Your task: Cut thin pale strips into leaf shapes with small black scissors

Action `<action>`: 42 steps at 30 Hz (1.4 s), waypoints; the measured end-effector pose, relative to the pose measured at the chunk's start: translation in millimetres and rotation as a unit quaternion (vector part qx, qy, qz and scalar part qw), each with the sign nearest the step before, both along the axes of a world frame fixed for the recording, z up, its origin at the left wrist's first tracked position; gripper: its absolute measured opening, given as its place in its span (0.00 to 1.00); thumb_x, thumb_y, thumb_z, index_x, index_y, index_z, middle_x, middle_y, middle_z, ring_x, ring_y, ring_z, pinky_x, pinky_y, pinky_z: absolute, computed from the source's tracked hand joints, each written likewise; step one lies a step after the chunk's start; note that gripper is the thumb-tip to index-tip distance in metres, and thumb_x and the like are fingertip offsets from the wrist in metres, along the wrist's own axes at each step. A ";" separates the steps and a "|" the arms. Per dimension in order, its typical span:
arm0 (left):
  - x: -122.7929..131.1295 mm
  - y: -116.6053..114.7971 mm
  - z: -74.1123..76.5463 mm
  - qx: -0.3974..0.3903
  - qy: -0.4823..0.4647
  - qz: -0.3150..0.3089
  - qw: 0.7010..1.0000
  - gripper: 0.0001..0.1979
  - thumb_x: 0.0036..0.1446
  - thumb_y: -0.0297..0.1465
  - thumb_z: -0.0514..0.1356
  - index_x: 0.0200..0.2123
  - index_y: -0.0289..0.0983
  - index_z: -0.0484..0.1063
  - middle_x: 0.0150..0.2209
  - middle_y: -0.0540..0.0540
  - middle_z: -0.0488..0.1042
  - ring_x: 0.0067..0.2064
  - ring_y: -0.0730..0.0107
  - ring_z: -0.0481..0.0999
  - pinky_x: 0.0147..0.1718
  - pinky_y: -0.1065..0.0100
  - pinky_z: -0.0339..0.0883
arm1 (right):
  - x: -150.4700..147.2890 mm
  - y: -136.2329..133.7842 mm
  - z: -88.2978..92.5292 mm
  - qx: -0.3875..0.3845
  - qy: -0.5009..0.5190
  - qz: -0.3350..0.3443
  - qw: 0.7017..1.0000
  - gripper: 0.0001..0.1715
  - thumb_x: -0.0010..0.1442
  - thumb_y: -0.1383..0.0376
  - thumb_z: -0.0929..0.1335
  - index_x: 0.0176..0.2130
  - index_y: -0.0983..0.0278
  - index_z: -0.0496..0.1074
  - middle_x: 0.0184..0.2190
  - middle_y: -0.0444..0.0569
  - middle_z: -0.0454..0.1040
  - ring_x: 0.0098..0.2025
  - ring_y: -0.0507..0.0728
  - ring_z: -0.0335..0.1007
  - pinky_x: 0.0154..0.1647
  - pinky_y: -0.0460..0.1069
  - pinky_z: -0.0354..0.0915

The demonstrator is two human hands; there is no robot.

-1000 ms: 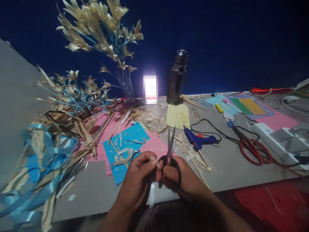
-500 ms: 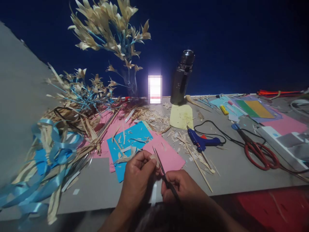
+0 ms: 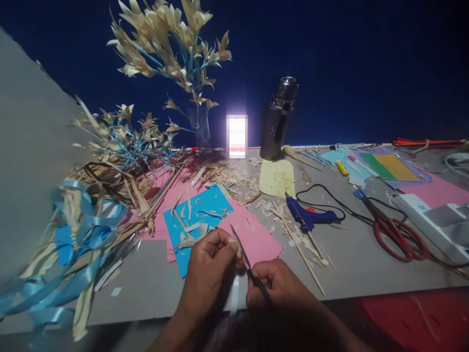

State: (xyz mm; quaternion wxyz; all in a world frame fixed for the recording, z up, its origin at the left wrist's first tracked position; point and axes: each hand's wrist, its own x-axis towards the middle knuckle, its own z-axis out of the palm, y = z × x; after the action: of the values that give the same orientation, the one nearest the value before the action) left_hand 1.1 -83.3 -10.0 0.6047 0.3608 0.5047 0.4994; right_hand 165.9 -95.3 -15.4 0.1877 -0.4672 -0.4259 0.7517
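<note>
My left hand [image 3: 212, 256] pinches a small pale piece [image 3: 236, 243], which looks like dried husk or paper, between thumb and fingers. Dark-handled scissors [image 3: 246, 259] are gripped in my right hand [image 3: 269, 283], their blades pointing up and left beside the pale piece. The blades look nearly together; whether they touch the piece I cannot tell. Beneath and beyond my hands lie a blue sheet [image 3: 216, 200] and a pink sheet [image 3: 262, 237], both strewn with scraps. A pale strip [image 3: 235, 293] hangs at the table's edge just below my hands.
Right of my hands lie a blue glue gun [image 3: 311, 215], red-handled scissors [image 3: 399, 237] and a white power strip [image 3: 432, 225]. A dark bottle [image 3: 278, 120] stands behind on the table [image 3: 142, 288]. Light-blue ribbon [image 3: 80, 274] and dried flowers [image 3: 172, 39] fill the left side.
The view has shifted slightly, so the table's things sit a little further right. The scissors' tips have swung slightly left against the pale piece; both hands keep their hold.
</note>
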 end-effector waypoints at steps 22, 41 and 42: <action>4.1 -2.4 -0.5 -0.026 -0.041 0.030 0.998 0.11 0.52 0.33 0.69 0.26 0.37 0.69 0.20 0.50 0.76 0.23 0.70 0.74 0.26 0.70 0.68 | -1.6 -4.7 -15.6 0.011 0.021 -0.022 0.999 0.14 0.43 0.67 0.73 0.19 0.64 0.63 0.16 0.36 0.54 0.21 0.47 0.47 0.20 0.43 0.43; -3.2 0.8 10.8 -0.020 -0.030 -0.052 0.998 0.08 0.49 0.29 0.65 0.22 0.36 0.69 0.19 0.50 0.75 0.21 0.70 0.73 0.25 0.69 0.67 | 4.5 -4.9 -10.8 0.008 0.043 0.019 0.999 0.09 0.43 0.69 0.70 0.19 0.65 0.65 0.17 0.37 0.57 0.22 0.47 0.50 0.21 0.42 0.45; -3.4 0.8 10.5 -0.019 -0.029 -0.054 0.998 0.08 0.49 0.29 0.65 0.22 0.37 0.68 0.19 0.50 0.75 0.21 0.70 0.73 0.25 0.68 0.67 | 5.0 -4.7 -11.8 0.003 0.047 0.022 0.999 0.09 0.43 0.69 0.70 0.19 0.65 0.65 0.17 0.37 0.56 0.21 0.47 0.49 0.20 0.42 0.45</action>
State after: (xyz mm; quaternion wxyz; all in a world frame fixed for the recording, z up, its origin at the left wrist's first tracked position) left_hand -2.3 -82.5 0.4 0.6524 0.3611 0.4758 0.4664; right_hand 170.8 -100.0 -27.2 0.1920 -0.4216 -0.4289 0.7755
